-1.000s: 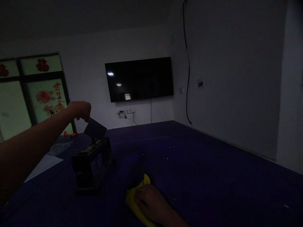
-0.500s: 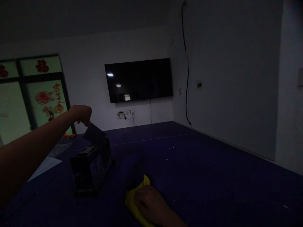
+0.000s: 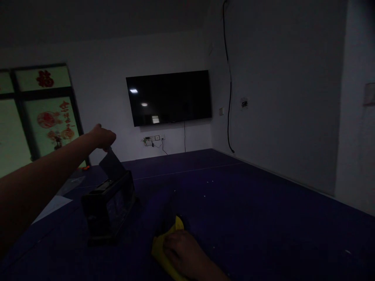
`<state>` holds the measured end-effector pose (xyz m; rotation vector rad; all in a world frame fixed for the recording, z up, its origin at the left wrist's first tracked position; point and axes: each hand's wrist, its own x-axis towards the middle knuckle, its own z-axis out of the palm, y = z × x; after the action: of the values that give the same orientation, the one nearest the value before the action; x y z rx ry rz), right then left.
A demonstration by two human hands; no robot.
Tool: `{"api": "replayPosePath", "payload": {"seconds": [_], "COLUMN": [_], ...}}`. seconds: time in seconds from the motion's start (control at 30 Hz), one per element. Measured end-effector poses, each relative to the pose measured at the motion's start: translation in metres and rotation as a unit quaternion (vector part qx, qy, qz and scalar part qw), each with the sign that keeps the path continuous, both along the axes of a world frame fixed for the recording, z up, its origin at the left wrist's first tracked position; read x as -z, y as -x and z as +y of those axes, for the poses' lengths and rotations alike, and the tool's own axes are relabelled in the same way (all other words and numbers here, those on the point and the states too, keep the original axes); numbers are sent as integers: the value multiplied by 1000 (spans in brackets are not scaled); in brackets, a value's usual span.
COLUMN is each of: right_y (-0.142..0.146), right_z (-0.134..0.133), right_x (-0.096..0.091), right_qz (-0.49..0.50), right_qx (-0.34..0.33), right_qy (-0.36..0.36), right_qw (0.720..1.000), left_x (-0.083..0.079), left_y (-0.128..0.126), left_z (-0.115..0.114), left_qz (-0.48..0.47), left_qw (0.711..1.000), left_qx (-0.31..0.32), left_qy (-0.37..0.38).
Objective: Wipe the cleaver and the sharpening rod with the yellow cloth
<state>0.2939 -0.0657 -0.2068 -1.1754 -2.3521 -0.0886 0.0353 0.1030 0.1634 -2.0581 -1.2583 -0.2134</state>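
The room is dim. My left hand (image 3: 102, 137) reaches out over a black box-like device (image 3: 108, 207) standing on the dark blue table (image 3: 249, 218). Its fingers pinch the top corner of a thin dark flat card (image 3: 112, 166), whose lower edge goes into the top of the device. My right hand (image 3: 183, 251) lies low near the front edge, fingers curled down on a yellow cloth (image 3: 164, 249) pressed to the table.
A dark TV (image 3: 169, 97) hangs on the far wall above sockets (image 3: 154, 139). A window with red paper decorations (image 3: 49, 117) is at the left. White sheets (image 3: 52, 203) lie on the table's left side. A black cable (image 3: 228, 89) runs down the right wall.
My left hand has tilted the dark card more upright and lowered it into the device. My view has shifted slightly right. My right hand stays on the yellow cloth.
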Motion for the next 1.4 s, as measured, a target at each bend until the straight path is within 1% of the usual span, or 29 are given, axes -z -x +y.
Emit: {"api": "replayPosePath", "payload": {"seconds": [0.1, 0.17, 0.23, 0.33, 0.6, 0.7, 0.8, 0.97, 1.1, 1.23, 1.4], "right_y": [0, 0, 0, 0, 0, 0, -1, 1, 2, 2, 2], "right_z": [0, 0, -1, -1, -1, -2, -3, -2, -2, -3, -2], "right_x": [1, 0, -1, -2, -1, -3, -4, -6, -7, -10, -9], "right_qz": [-13, -12, -9, -11, -3, -8, 1, 23, 20, 22, 17], "right_qx": [-3, 4, 12, 13, 6, 5, -3, 0, 3, 0, -1], "right_qy": [-4, -5, -5, -3, 2, 6, 13, 45, 55, 64, 53], "right_qw": [1000, 1000, 1000, 1000, 1000, 1000, 1000, 999, 998, 998, 998], "left_x": [-4, -4, 0, 9, 27, 40, 57, 84, 104, 118, 129], "left_y": [-6, -11, -15, -17, -14, -14, -14, -11, -11, -12, -13], "left_z": [-9, -14, -18, -17, 1, 9, 17, 32, 38, 38, 37], "left_qz": [77, 116, 149, 190, 258, 272, 279, 269, 256, 240, 217], "left_qw": [995, 991, 987, 980, 964, 961, 960, 963, 967, 971, 975], "left_qx": [-55, -65, -66, -63, -32, -19, -6, -2, 3, 6, 9], "left_qy": [19, 16, 3, -19, -54, -49, -38, -24, -5, 16, 36]}}
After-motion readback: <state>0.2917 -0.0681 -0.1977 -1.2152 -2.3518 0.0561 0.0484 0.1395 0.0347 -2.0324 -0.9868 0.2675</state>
